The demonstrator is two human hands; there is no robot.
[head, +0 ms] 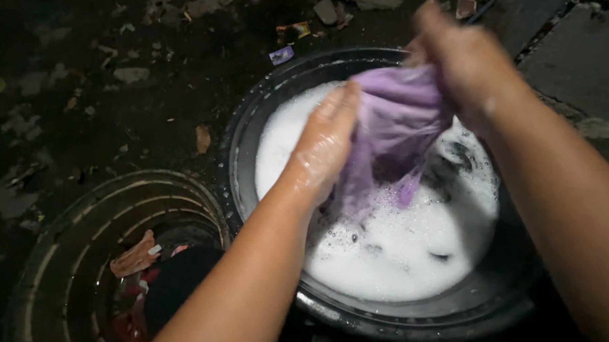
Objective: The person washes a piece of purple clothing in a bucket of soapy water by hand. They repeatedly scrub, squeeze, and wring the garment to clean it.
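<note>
Suds (pixel 389 248) fill a dark round basin (pixel 407 316) that takes up the frame from the centre out to four o'clock. Above the foam hangs a wet lilac cloth (pixel 393 133), stretched between both hands just right of centre. The left hand (pixel 322 151), glossy with soap, lies along the cloth's left edge with fingers straight and pressed against the fabric; whether the thumb pinches it from behind cannot be told. The right hand (pixel 467 62), at one o'clock, is closed in a fist around the cloth's upper end. At seven o'clock stands a ribbed dark tub (pixel 65 250) holding reddish and black garments (pixel 152 280). On the wet, littered ground (pixel 85 82) near twelve o'clock lie two small torn sachets, one purple (pixel 281 54) and squarish, one yellowish (pixel 294 30) and crumpled.
</note>
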